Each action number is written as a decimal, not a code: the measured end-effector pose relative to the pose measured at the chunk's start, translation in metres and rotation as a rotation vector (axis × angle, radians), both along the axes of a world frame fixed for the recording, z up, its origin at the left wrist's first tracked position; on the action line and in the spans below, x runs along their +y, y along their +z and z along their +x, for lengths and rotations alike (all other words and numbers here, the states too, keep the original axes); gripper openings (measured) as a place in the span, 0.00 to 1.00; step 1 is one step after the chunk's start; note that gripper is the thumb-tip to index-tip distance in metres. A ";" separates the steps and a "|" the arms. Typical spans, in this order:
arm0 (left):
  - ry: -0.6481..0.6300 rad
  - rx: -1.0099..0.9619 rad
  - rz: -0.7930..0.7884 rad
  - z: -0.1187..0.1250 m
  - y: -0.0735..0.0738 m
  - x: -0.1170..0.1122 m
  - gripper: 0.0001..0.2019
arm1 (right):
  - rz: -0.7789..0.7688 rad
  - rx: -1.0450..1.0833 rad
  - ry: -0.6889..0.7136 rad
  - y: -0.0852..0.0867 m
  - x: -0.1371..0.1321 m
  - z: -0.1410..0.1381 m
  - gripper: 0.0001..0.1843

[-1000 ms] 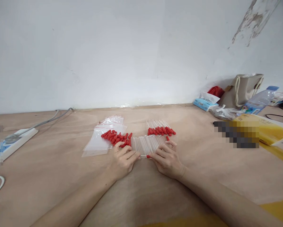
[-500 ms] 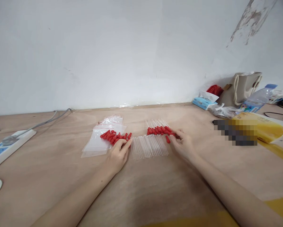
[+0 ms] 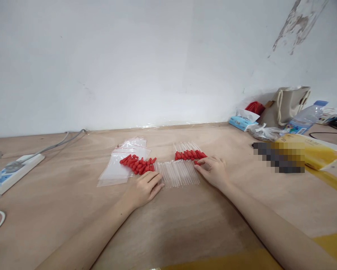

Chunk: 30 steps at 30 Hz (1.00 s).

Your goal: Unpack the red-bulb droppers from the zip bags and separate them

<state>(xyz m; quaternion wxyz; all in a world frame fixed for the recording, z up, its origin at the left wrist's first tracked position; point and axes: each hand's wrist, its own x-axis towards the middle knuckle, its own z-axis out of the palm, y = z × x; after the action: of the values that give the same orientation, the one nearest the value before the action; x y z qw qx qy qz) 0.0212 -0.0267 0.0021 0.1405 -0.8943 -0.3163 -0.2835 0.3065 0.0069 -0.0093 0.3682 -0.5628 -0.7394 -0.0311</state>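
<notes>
A row of thin clear dropper tubes [image 3: 179, 174] lies side by side between my hands. My left hand [image 3: 147, 187] rests at their left end, fingers curved over the tubes and thumb apart from them. Just beyond it, loose red rubber bulbs [image 3: 136, 164] lie in a heap, partly on clear zip bags [image 3: 112, 170]. My right hand [image 3: 215, 170] pinches a red rubber bulb [image 3: 197, 162] at the tubes' upper right corner. Behind, more red bulbs [image 3: 188, 154] sit in a row on tubes [image 3: 187, 145] pointing to the wall.
At left lies a power strip [image 3: 30, 163] with a grey cable. Along the right are a tissue pack [image 3: 243, 123], a beige bag [image 3: 289, 105], a plastic bottle [image 3: 306, 118] and a yellow package [image 3: 312, 150]. A white wall [image 3: 157, 67] stands behind the table.
My left hand has moved from the red bulb heap down and right onto the tubes' left end. My right hand has shifted slightly left and has taken hold of a loose red bulb.
</notes>
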 end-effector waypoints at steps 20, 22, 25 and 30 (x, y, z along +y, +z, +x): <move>-0.010 0.005 0.004 -0.005 0.004 -0.001 0.09 | 0.052 -0.109 -0.186 0.013 0.030 -0.014 0.12; -0.003 0.003 0.009 -0.005 0.004 -0.001 0.09 | 0.068 -0.081 -0.189 0.013 0.031 -0.016 0.12; 0.004 0.001 0.008 -0.006 0.004 -0.001 0.09 | 0.111 0.038 -0.224 0.015 0.028 -0.019 0.11; 0.024 -0.047 0.076 -0.004 0.006 -0.003 0.11 | 0.143 0.208 -0.040 0.018 0.005 -0.021 0.12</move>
<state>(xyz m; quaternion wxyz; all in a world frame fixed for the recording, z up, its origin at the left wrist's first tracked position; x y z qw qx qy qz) 0.0170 -0.0300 0.0081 0.1701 -0.8776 -0.3191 -0.3147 0.2853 0.0121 0.0092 0.4814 -0.5502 -0.6816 -0.0324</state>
